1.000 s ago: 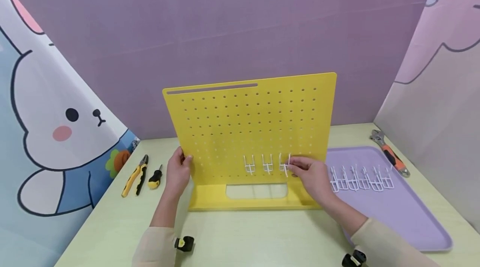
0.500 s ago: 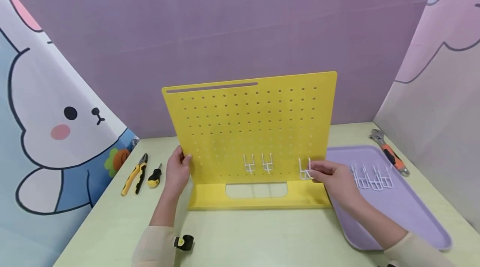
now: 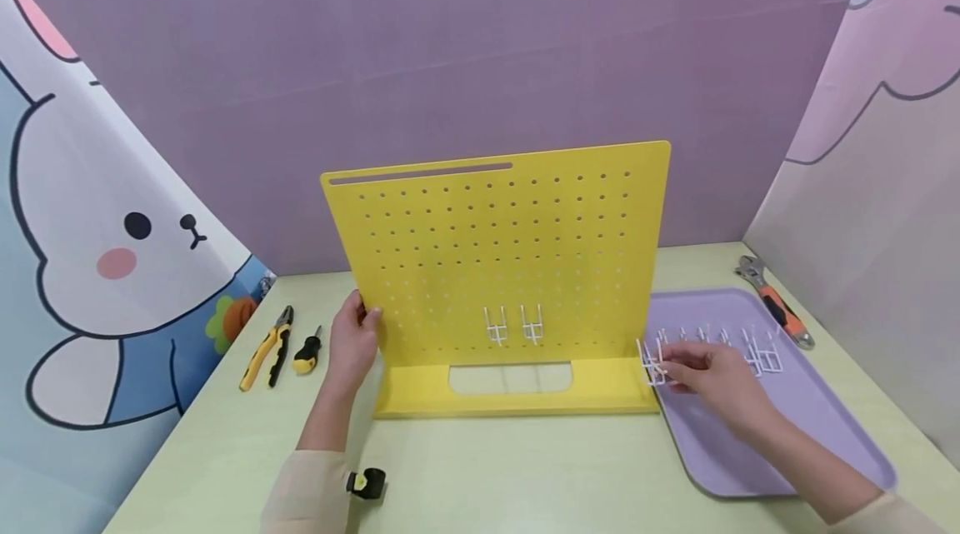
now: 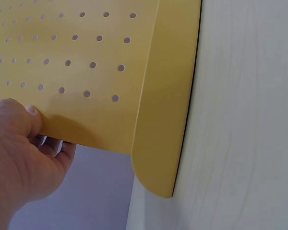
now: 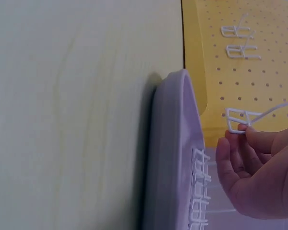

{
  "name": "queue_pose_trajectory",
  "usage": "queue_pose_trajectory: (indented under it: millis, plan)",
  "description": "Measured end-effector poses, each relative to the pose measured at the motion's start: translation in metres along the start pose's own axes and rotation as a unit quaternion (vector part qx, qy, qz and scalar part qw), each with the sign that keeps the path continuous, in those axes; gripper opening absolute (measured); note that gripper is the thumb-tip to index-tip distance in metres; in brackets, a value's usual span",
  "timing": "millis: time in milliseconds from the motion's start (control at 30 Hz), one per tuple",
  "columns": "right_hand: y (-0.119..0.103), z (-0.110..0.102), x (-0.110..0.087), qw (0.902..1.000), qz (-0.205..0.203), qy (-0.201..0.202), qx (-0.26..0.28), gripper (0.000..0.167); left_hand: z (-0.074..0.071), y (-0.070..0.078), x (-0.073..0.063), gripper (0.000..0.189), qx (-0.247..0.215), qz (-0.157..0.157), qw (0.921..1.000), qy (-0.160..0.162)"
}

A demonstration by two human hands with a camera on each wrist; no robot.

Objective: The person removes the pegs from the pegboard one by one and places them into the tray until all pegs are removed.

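Observation:
A yellow pegboard stands on its flat base, with two white wire hooks hanging low on its face. My left hand grips the board's left edge, thumb on the front and fingers behind, as the left wrist view shows. Between thumb and fingers of my right hand a white wire hook is pinched, prongs upward in the head view. That hand hovers above the left side of the lilac tray, beside the pegboard's right end. Several more hooks lie on the tray, some hidden behind the hand.
Yellow-and-black pliers and a short screwdriver lie on the table left of the board. An adjustable wrench rests behind the tray at the right. Purple fabric forms the backdrop.
My right hand has drawn the hook away from the pegboard's face, moving right and down to the tray's edge. The left hand has kept its grip on the board.

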State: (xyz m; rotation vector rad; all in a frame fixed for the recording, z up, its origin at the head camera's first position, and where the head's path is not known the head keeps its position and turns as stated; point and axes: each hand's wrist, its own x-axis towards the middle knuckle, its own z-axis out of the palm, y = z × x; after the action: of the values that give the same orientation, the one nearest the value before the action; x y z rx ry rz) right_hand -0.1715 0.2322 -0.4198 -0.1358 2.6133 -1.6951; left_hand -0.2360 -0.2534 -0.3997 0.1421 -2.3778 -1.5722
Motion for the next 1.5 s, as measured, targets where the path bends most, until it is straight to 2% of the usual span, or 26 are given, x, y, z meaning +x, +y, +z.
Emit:
queue_pose_trajectory:
  millis: [267, 567, 933, 1033, 1200, 1300, 1367, 1500]
  plan:
    - [0.013, -0.013, -0.005, 0.9982, 0.023, -0.014, -0.053, 0.029, 0.000, -0.001, 0.001, 0.031, 0.005, -0.007, 1.0000, 0.001]
    - [0.022, -0.018, -0.008, 0.9932, 0.085, -0.021, -0.076, 0.031, 0.001, -0.003, 0.001, 0.030, 0.001, 0.007, 1.0000, -0.001]
    - [0.023, -0.019, -0.010, 0.9902, 0.080, -0.039, -0.107, 0.024, 0.000, 0.000, 0.000, 0.032, -0.003, 0.003, 1.0000, -0.004]
    - [0.024, -0.021, -0.009, 0.9898, 0.075, -0.056, -0.107, 0.021, 0.000, 0.001, 0.000, 0.032, -0.004, 0.003, 1.0000, -0.003]
    - [0.022, -0.033, -0.005, 0.9879, 0.078, -0.080, -0.108, 0.026, 0.002, 0.002, 0.000, 0.030, -0.009, 0.006, 0.9999, -0.002]
    - [0.016, -0.042, -0.002, 0.9883, 0.068, -0.064, -0.121, 0.029, 0.002, 0.002, -0.001, 0.030, -0.011, 0.007, 0.9999, -0.002]
    - [0.009, -0.046, 0.000, 0.9904, 0.041, -0.038, -0.126, 0.030, 0.002, 0.002, -0.001, 0.030, -0.009, 0.006, 0.9999, -0.002]
    - [-0.009, -0.048, 0.004, 0.9903, -0.026, 0.047, -0.128, 0.032, 0.001, 0.003, -0.002, 0.031, -0.007, 0.001, 1.0000, -0.002]
